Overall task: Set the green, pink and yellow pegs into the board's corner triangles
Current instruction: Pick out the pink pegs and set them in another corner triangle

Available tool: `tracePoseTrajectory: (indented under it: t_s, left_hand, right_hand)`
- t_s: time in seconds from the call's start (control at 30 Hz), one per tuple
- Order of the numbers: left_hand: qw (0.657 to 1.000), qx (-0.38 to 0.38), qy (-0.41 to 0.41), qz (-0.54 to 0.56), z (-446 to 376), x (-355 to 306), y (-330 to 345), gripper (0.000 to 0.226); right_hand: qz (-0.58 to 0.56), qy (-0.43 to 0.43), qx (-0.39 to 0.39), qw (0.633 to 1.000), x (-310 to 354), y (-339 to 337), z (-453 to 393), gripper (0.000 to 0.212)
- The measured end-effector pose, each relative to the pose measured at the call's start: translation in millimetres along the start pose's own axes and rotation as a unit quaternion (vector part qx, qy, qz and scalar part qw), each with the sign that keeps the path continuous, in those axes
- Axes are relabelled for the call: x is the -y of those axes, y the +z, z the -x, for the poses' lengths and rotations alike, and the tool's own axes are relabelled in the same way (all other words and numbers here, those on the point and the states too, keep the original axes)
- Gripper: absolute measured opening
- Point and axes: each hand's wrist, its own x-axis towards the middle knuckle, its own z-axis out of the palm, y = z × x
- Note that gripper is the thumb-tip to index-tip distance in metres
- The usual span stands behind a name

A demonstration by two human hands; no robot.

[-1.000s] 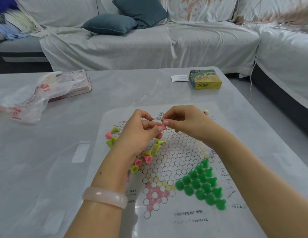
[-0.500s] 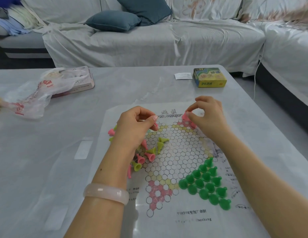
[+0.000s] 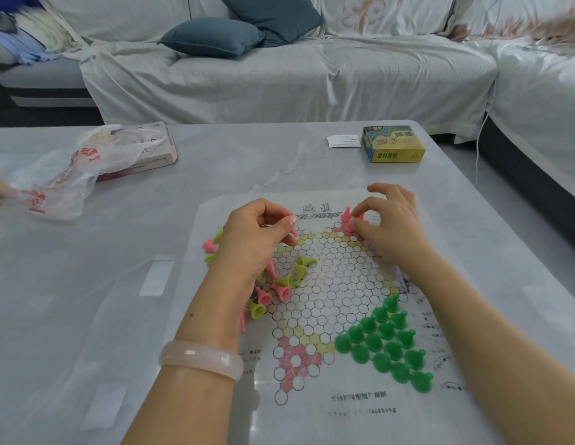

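Pink pegs [image 3: 346, 216] pinched by right hand [image 3: 387, 226]; left hand [image 3: 257, 232] likewise; yellow box [image 3: 393, 144] reads "45".

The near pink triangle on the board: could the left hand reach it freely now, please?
Probably yes: the near pink triangle lies bare beside the left forearm, though the left hand already pinches a pink peg.

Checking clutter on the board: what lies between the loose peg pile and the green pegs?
In the head view, only bare printed circles of the board lie between the loose peg pile and the green pegs.
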Motion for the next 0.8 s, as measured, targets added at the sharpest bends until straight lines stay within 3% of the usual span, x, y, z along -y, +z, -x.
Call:
tracePoseTrajectory:
  t_s: [0.57, 0.7, 0.8]
  left_hand:
    - [1.0, -0.009, -0.012, 0.026, 1.6, -0.1, 0.4, 0.008]
    - [0.999, 0.0, -0.014, 0.052, 1.7, -0.1, 1.0, 0.01]
    - [0.992, 0.018, -0.031, 0.119, 1.9, -3.1, 2.7, 0.008]
  right_hand:
    - [-0.018, -0.011, 0.002, 1.0, 1.9, -3.9, 0.7, 0.017]
    - [-0.076, -0.061, -0.023, 0.995, 19.7, -19.8, 0.8, 0.016]
    - [-0.133, -0.133, 0.044, 0.981, 40.4, -28.3, 5.4, 0.017]
